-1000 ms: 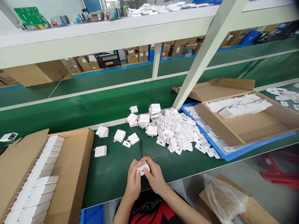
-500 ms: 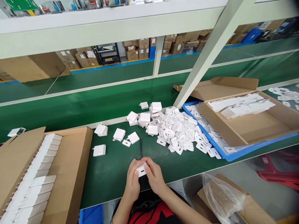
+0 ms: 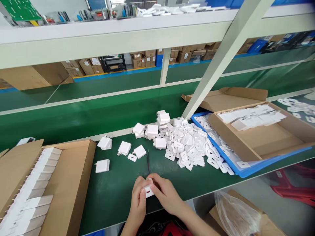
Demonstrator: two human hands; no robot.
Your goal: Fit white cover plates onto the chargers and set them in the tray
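A: What do we have in hand?
B: Both hands are on one white charger (image 3: 148, 190), red port facing us. Our left hand (image 3: 137, 201) grips its left side, thumb on top. Our right hand (image 3: 167, 196) wraps the right side, fingers curled over it. Both are grasping, neither is free.
A: Where does it sit?
B: Low over the green bench mat (image 3: 113, 190), near edge, centre. We can't tell if it touches the mat.
A: Around it?
B: Black tweezers (image 3: 148, 161) lie on the mat just beyond our fingers, pointing away. Past them we see a small cap (image 3: 132, 157) and a few loose chargers (image 3: 102, 166). A pile of white caps (image 3: 187, 146) is to the right of those, spilling toward the blue tray (image 3: 248, 171). The tray carries a cardboard box (image 3: 265, 141) with more white parts. On our left is an open carton (image 3: 73, 183) with packed chargers (image 3: 31, 193) in rows.
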